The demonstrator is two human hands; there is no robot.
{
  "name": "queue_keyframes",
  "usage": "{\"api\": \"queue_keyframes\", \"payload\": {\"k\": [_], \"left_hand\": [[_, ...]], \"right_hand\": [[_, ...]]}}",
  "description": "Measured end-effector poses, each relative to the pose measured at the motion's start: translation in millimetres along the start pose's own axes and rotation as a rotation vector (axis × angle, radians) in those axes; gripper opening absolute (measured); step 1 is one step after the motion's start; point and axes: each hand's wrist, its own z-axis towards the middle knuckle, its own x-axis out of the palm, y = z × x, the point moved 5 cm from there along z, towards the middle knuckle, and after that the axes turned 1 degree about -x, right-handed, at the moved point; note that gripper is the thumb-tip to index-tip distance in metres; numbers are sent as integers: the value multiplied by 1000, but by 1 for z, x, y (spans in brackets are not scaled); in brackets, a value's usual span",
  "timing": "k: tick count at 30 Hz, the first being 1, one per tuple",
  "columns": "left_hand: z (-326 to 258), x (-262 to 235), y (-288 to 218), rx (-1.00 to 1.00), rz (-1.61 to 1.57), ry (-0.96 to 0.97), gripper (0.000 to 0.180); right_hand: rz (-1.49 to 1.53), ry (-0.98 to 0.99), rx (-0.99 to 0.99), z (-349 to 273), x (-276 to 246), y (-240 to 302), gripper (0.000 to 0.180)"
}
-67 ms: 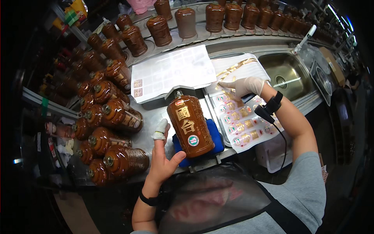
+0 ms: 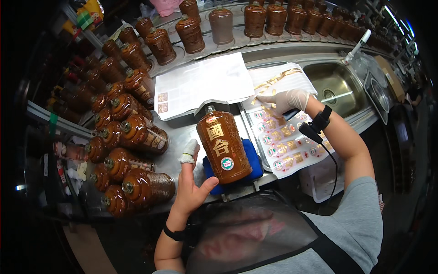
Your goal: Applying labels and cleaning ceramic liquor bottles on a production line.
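A brown glass bottle (image 2: 233, 157) with gold characters, a small red mark and a round green-and-white sticker lies tilted on a blue pad (image 2: 253, 159). Beside its left side, my left hand (image 2: 191, 187) is open, with white coverings on fingertips and the thumb near the bottle's lower edge. My right hand (image 2: 288, 101), in a pale thin glove, is over the sticker sheet (image 2: 284, 170), its fingers closed around a dark slim tool (image 2: 291, 114) whose kind I cannot make out. Gold strips (image 2: 278, 79) lie on the white backing by its fingertips.
Several brown bottles (image 2: 145, 134) lie stacked on the left of the metal table. More bottles (image 2: 254, 20) stand on a curved conveyor behind. A large white sheet (image 2: 203, 82) lies beyond the pad. A steel sink (image 2: 340, 89) is at right, and a black cable (image 2: 336, 171) hangs from my right wrist.
The bottles on the conveyor have shifted slightly to the right. My hands and the bottle on the pad have hardly moved.
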Motion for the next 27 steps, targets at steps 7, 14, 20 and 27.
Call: {"api": "queue_keyframes", "payload": {"k": [7, 14, 20, 27], "left_hand": [[8, -11, -32, 45, 76, -15, 96], [46, 16, -85, -35, -315, -54, 36], [89, 81, -115, 198, -204, 122, 21], [86, 102, -108, 132, -214, 282, 30]], "right_hand": [[141, -192, -54, -64, -49, 23, 93], [691, -223, -366, -142, -82, 66, 72], [870, -270, -478, -185, -75, 110, 68], [922, -333, -512, -201, -61, 115, 68]]}}
